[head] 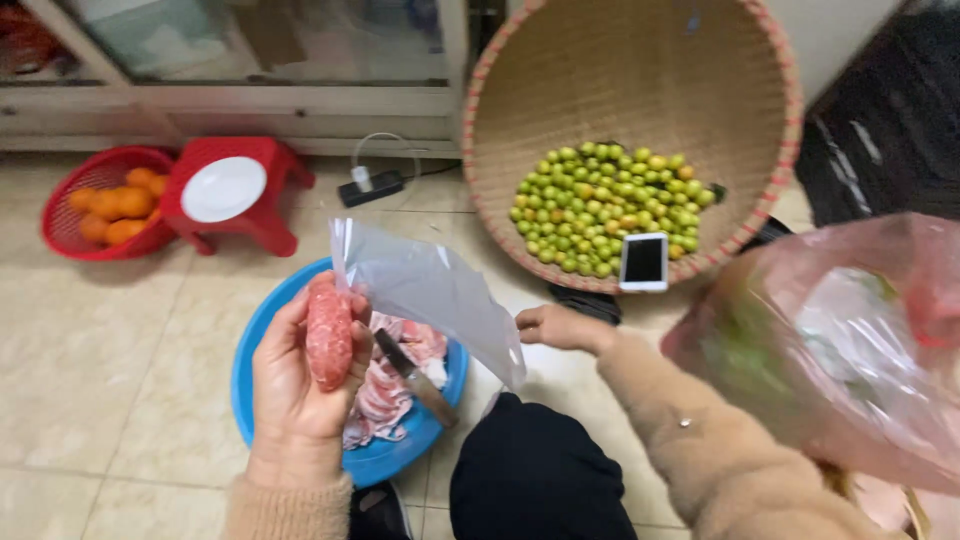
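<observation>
My left hand (295, 385) is raised palm up and holds a pink oblong piece of raw meat (328, 335) in its fingers. It hovers over a blue basin (375, 462) that holds sliced raw meat (395, 385) and a knife (415, 378). My right hand (558, 327) pinches the lower edge of a clear plastic bag (425, 290), which hangs open just right of the meat piece.
A large woven basket (640, 80) holds several small green fruits (610, 205) and a white phone (644, 262). A red stool (262, 215) carries a white plate (222, 188); a red basket (75, 235) holds oranges. A pink plastic bag (850, 350) sits at right.
</observation>
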